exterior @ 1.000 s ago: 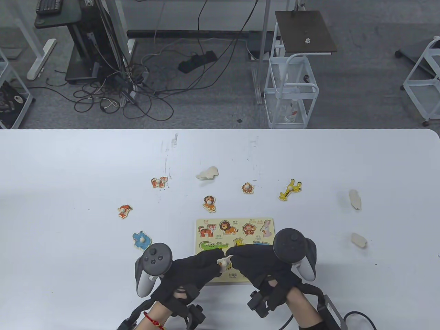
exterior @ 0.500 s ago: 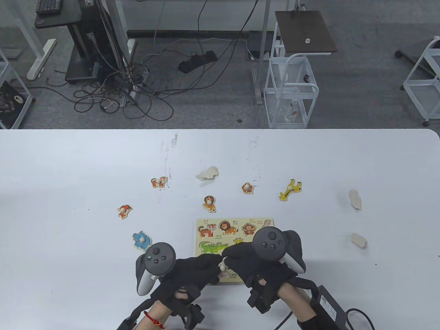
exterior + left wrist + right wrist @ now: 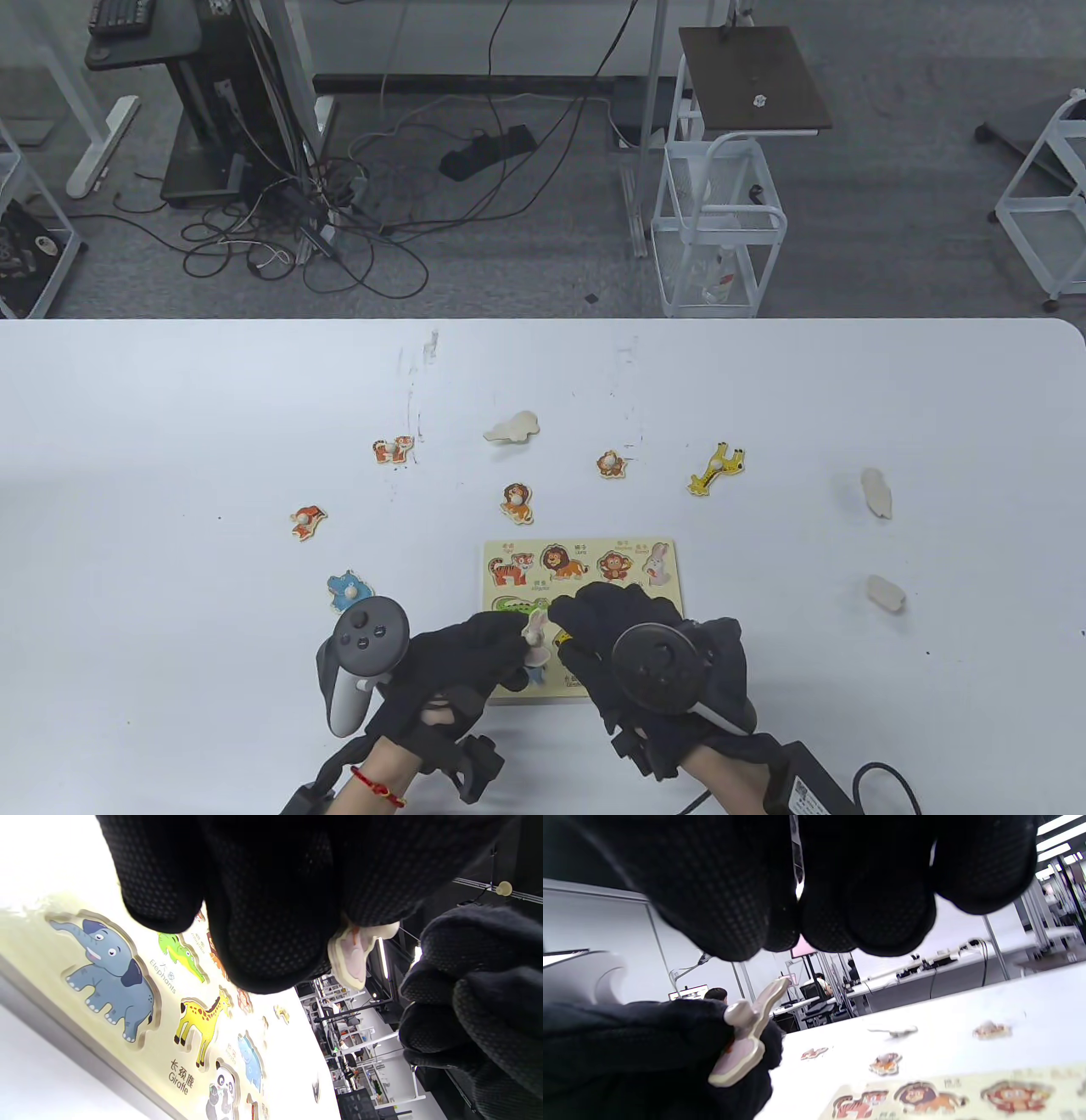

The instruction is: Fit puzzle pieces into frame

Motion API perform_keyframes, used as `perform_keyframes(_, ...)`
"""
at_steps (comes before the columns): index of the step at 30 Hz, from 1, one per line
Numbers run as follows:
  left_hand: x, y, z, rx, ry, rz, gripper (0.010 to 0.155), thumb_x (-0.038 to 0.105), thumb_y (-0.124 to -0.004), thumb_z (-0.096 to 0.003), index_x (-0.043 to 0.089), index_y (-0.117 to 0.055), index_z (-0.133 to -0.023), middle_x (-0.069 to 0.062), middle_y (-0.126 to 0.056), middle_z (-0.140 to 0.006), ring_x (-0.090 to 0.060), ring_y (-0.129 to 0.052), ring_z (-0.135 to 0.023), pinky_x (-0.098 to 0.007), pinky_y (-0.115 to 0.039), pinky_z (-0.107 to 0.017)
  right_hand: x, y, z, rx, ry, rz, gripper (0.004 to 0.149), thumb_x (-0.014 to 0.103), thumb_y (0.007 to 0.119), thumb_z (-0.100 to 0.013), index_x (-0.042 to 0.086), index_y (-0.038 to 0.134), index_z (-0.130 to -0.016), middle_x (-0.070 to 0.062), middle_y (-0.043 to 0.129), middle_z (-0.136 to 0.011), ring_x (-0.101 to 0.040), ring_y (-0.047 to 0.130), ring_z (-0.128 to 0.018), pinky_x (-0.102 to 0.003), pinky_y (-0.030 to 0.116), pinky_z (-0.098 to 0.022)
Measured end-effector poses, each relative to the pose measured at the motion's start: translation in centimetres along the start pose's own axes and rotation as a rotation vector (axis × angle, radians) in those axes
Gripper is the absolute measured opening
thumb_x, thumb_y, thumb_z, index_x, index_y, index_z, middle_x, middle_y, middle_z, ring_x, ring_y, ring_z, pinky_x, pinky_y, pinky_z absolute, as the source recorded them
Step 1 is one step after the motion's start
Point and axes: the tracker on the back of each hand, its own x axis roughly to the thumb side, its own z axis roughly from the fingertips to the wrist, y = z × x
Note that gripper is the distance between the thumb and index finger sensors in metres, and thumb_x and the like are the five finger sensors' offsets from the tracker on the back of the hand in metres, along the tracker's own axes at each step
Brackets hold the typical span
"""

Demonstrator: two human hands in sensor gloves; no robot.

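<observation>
Rabbit piece (image 3: 534, 638), pale pink with a round knob, was pinched between the fingertips of the left hand (image 3: 462, 662), held up off the puzzle frame (image 3: 501, 556) over the frame's near-left part. From the right wrist view the piece (image 3: 742, 1039) stood tilted, its long axis slanting up and away from the frame, knob facing out from the glove. The right hand (image 3: 611, 632) hovered just to the right of the piece, above the frame's near half, fingers curled loosely and gripping nothing that could be seen. The rabbit-shaped hollow (image 3: 657, 564) lay at the frame's far-right corner, so the target sat across the frame from the left hand and closer to the right one; a pass between hands, or a reach over the frame, looked likely. Other animal pieces, among them a lion (image 3: 516, 503) and a giraffe (image 3: 717, 469), lay on the counter (image 3: 170, 424) beyond the frame's far edge.
</observation>
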Motion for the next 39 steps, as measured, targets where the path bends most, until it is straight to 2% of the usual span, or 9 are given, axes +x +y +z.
perform_keyframes(9, 0.3, -0.3, 0.2, -0.03, -0.011, 0.026, 0.043, 0.044, -0.091, -0.0418, 0.022, -0.095, -0.078, 0.001, -0.112, -0.06, -0.008, -0.117, -0.039, -0.037, -0.094, -0.047, 2.0, 1.7, 0.6, -0.039, -0.072, 0.131, 0.052, 0.04, 0.099, -0.031, 0.018, 0.095, -0.078, -0.009, 0.092, -0.078, -0.033, 0.099, -0.05, -0.056, 0.081, -0.044)
perform_keyframes(18, 0.3, -0.5, 0.3, -0.06, -0.001, 0.107, 0.043, 0.042, -0.089, -0.043, 0.02, -0.094, -0.08, -0.001, -0.111, -0.062, -0.01, -0.116, -0.041, -0.038, -0.093, -0.049, 2.2, 2.3, 0.4, -0.102, -0.063, 0.105, 0.05, 0.038, 0.102, -0.029, 0.017, 0.097, -0.074, -0.009, 0.093, -0.074, -0.032, 0.099, -0.045, -0.056, 0.081, -0.042)
perform_keyframes(30, 0.1, -0.6, 0.1, -0.12, -0.042, 0.143, 0.045, 0.042, -0.081, -0.0468, 0.02, -0.09, -0.085, -0.003, -0.107, -0.071, -0.014, -0.114, -0.051, -0.041, -0.088, -0.054, 1.5, 2.1, -0.3, -0.067, -0.056, 0.014, 0.047, 0.035, 0.101, -0.03, 0.013, 0.097, -0.072, -0.012, 0.093, -0.072, -0.032, 0.098, -0.042, -0.056, 0.081, -0.04)
perform_keyframes(39, 1.1, 1.7, 0.9, 0.129, -0.117, -0.192, 0.053, 0.049, -0.079, -0.046, 0.022, -0.085, -0.091, -0.007, -0.099, -0.085, -0.024, -0.108, -0.069, -0.046, -0.08, -0.063, -1.3, -0.2, -0.8, -0.086, 0.016, 0.027, 0.047, 0.035, 0.101, -0.03, 0.013, 0.097, -0.072, -0.011, 0.093, -0.072, -0.032, 0.097, -0.043, -0.056, 0.08, -0.041)
